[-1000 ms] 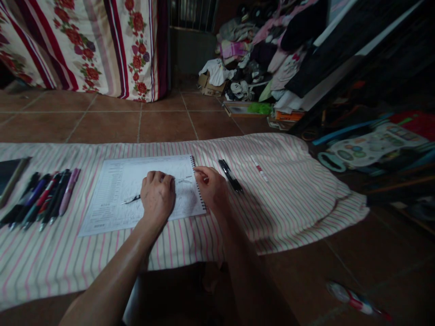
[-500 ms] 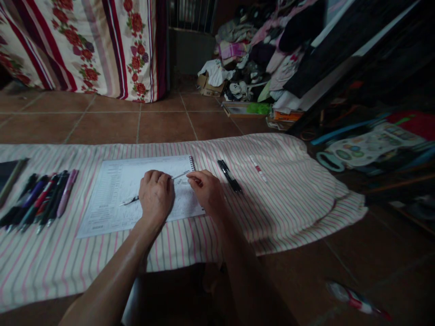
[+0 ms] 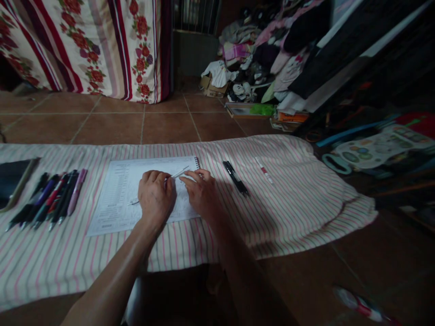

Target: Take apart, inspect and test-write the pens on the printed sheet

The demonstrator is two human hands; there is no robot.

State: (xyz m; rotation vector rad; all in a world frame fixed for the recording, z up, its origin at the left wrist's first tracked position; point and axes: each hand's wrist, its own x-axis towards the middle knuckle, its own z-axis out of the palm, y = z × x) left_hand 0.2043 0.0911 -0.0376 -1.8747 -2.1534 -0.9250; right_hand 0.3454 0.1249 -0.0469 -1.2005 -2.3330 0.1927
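My left hand is closed around a slim pen, resting over a printed sheet. The pen's pointed metal end sticks out at the lower left of the hand, and a thin, pale rod shows at the upper right. My right hand has its fingers bent against that pale end; its thumb is hidden. Under both hands lies a spiral-bound notebook, its coil at the top right corner. Right of it are black pens side by side, then a white pen with a red band.
Several pens lie in a row on the striped cloth at left, next to a dark tablet-like object. A floral curtain hangs beyond. Clothes are heaped at the back, and a bottle is on the floor.
My right hand has shifted left, toward my left hand, along the pale rod. More of the rod's far end shows above the fingers. The view has turned slightly left.
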